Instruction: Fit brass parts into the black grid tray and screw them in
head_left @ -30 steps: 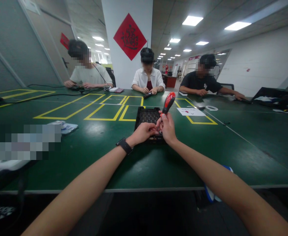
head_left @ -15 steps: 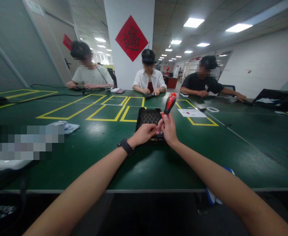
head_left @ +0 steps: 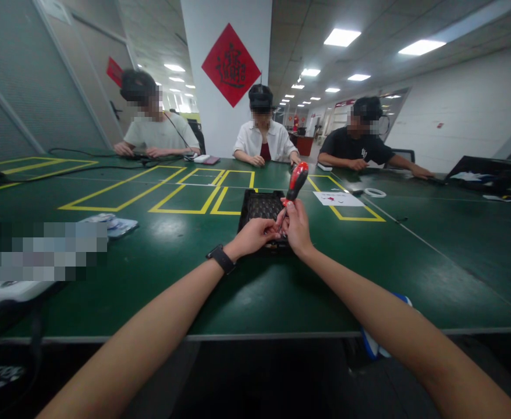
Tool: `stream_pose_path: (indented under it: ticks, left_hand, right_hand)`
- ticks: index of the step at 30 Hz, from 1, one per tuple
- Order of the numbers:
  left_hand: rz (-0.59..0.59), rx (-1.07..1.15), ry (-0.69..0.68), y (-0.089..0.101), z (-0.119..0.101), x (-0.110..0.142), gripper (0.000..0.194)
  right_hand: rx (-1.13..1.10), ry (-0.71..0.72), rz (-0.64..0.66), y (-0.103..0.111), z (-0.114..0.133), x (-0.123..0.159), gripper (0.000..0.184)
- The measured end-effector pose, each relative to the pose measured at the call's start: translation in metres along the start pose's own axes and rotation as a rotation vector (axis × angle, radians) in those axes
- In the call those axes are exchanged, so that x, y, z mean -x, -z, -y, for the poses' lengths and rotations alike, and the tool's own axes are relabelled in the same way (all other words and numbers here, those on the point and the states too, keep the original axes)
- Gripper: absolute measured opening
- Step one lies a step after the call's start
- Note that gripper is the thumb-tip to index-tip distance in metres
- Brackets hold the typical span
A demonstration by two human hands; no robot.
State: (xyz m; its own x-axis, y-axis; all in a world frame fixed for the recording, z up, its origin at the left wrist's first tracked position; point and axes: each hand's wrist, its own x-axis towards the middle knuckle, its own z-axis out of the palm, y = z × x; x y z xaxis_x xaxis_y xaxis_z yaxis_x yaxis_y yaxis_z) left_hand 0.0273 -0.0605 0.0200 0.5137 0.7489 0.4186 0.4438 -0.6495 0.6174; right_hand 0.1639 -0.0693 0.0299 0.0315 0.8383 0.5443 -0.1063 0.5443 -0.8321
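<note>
My right hand [head_left: 298, 227] holds a screwdriver [head_left: 298, 181] with a red and black handle. The handle points up and its thin shaft slants down between my fingers. Beneath both hands a black tray-like case [head_left: 262, 203] with a bumpy, cell-patterned inside rests on the green table [head_left: 163, 291]. My left hand [head_left: 256, 235], with a dark watch [head_left: 221, 258] at the wrist, pinches thumb and fingers together near the shaft's lower end. Whatever lies in that pinch is too small to make out. The screwdriver's tip is hidden by my fingers.
Yellow tape [head_left: 181, 210] marks rectangles beyond the case. A printed white sheet [head_left: 338, 199] and a white ring [head_left: 375, 192] lie to the right. Plastic-wrapped items [head_left: 118, 226] are at left. Three people sit across the table, and a dark open case [head_left: 485, 173] stands far right.
The view has shifted slightly. The screwdriver handle stands a little differently in my right hand, while both hands stay over the case. The middle person's hands have moved apart.
</note>
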Motion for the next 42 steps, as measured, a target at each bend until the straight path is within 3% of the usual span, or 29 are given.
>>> stream_pose_path:
  ticks: [4, 12, 20, 27, 36, 42]
  left_hand:
    - [0.067, 0.062, -0.024, 0.0009, -0.0026, 0.0005, 0.015]
    - [-0.061, -0.007, 0.021, -0.0014, 0.0007, -0.0008, 0.025]
    - [0.036, 0.033, -0.050, 0.0014, -0.0063, 0.0009, 0.017]
    - [-0.012, -0.054, -0.016, 0.0004, -0.0052, 0.0007, 0.021]
    - [0.046, -0.071, -0.095, 0.0006, 0.0000, -0.0009, 0.016]
    - [-0.030, -0.097, -0.029, -0.0005, -0.0007, 0.0004, 0.021]
  right_hand:
    - [0.026, -0.019, 0.019, 0.0006, -0.0021, -0.0006, 0.034]
    - [0.037, 0.053, -0.027, -0.0023, 0.0026, 0.0026, 0.032]
    - [0.033, 0.008, 0.007, 0.0008, -0.0014, 0.0001, 0.036]
    - [0.058, 0.057, -0.094, -0.0005, -0.0013, 0.0014, 0.035]
    - [0.013, -0.009, -0.041, 0.0004, -0.0017, 0.0015, 0.036]
    - [0.042, 0.067, -0.088, -0.0002, -0.0007, 0.0016, 0.033]
